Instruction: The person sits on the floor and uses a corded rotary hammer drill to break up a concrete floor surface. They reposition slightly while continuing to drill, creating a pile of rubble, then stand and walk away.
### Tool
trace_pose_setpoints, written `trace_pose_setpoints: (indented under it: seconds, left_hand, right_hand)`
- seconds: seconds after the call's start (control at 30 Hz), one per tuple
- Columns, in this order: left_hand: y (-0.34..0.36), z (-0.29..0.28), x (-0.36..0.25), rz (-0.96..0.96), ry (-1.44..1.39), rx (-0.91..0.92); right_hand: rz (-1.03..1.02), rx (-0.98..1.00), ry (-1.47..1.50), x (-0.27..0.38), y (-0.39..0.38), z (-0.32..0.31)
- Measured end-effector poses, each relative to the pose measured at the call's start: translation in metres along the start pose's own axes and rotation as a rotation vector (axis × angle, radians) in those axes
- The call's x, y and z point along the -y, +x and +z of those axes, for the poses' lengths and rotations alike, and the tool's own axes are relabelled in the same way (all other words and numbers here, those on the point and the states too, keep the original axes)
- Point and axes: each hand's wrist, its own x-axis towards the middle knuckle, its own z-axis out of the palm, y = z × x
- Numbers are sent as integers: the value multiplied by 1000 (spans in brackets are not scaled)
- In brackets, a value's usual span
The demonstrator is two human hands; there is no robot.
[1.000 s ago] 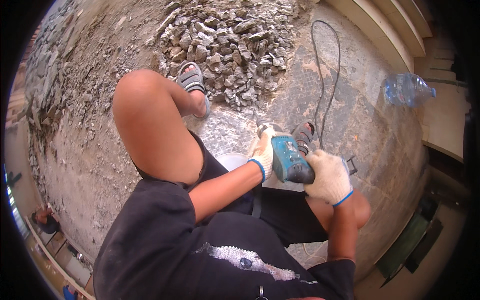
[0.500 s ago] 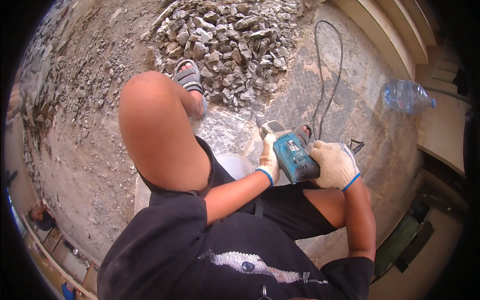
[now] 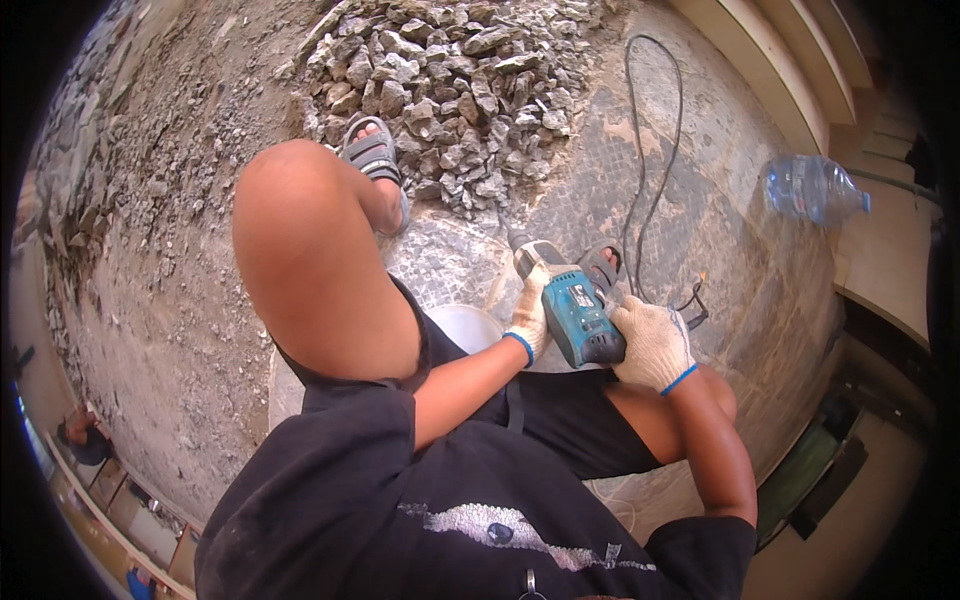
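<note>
A teal and black hammer drill (image 3: pixel 583 318) lies slantwise in front of me, its bit end pointing up and left at the foot of a heap of broken stones (image 3: pixel 460 95). My left hand (image 3: pixel 531 312), in a cream knitted glove with a blue cuff, is closed round the left side of its front part. At the rear, my right hand (image 3: pixel 654 342), gloved the same way, is closed on the handle, which its fingers mostly hide. The bit's tip is hard to make out against the stone floor.
A black cable (image 3: pixel 628 150) loops over the patchy mosaic floor (image 3: pixel 720 210). Past it, a large clear bottle (image 3: pixel 815 190) lies by pale steps (image 3: pixel 755 60). Gravel and dirt (image 3: pixel 160 270) cover the left. My sandalled feet flank the drill's front. Another person (image 3: pixel 85 435) is far left.
My right hand and the drill's rear have shifted slightly left. The cable end beside my right hand has swung a little. Both hands keep their hold.
</note>
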Motion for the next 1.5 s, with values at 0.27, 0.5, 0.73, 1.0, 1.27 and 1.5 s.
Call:
trace_pose_setpoints:
  seconds: [0.27,0.5,0.73,1.0,1.27,1.5]
  left_hand:
    - [-14,-1,-15,53,6,-10]
    - [1,-12,-14,69,97,15]
    - [-19,25,-28,10,51,146]
    - [-34,61,-35,218,142,14]
    - [-63,44,-43,8,64,-36]
    - [-46,27,-58,-11,36,7]
  right_hand:
    - [99,-55,40,20,-9,31]
    - [111,-120,86,21,-16,35]
    - [148,-323,109,34,-43,18]
    - [54,-449,198,18,-61,3]
    - [-10,-418,171,31,-52,-1]
    - [11,-370,123,41,-33,-19]
